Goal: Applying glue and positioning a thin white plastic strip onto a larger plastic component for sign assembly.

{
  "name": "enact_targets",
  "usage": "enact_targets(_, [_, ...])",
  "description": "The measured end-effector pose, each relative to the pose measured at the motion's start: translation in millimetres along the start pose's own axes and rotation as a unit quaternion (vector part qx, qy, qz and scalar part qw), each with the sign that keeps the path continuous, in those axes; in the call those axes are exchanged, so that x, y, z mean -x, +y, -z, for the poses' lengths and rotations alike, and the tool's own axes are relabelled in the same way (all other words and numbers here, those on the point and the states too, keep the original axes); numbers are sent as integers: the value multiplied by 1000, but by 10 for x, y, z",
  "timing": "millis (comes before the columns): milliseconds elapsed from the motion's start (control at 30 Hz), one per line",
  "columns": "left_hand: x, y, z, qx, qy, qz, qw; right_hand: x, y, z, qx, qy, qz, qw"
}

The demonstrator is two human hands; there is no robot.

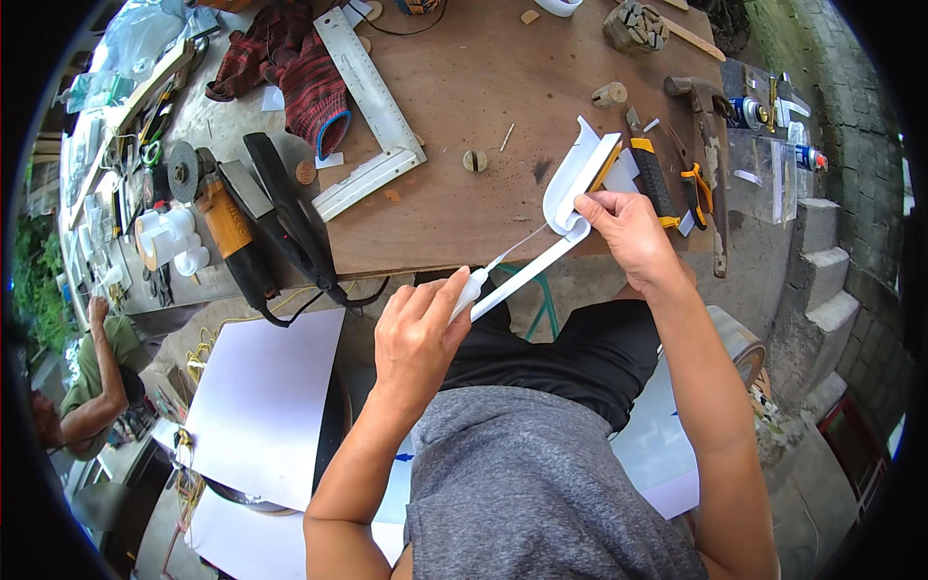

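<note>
My left hand (418,329) is closed around a small white squeeze bottle (471,292) with a long thin nozzle. The nozzle's tip points at a white plastic piece (572,176) with a curved, trough-like side. My right hand (633,237) pinches this piece at its near end, over the table's front edge. From under the right fingers a narrow white strip (527,277) slants down toward the left hand. Whether strip and curved piece are joined is hidden by the fingers. Something yellow-orange shows along the piece's right side.
On the brown table (464,97) lie a metal square (372,106), an angle grinder (227,222), a black long-jawed corded tool (290,213), a red checked cloth (290,68), a hammer (710,126) and yellow-handled pliers (696,188). Another person (97,377) is at far left.
</note>
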State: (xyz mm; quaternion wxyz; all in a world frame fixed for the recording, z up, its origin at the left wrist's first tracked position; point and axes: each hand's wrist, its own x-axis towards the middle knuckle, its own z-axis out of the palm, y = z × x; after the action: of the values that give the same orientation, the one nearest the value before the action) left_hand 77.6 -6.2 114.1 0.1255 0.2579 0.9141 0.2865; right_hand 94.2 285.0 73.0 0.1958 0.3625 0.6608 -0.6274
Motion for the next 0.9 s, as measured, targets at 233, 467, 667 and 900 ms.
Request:
enact_targets(233, [83,-64,59,14,24,31,999,-4,6,-4,1,5,0,1000])
enact_targets(467, [-165,-274,-39,203,127,169,956,-7,12,-5,3,4,-6,1000])
enact_targets(667, [-514,-467,-375,311,221,134,915,9,3,-29,3,8,1,1000])
enact_targets(900, [-518,-401,-405,214,213,152,941,-2,21,-12,8,6,1,1000])
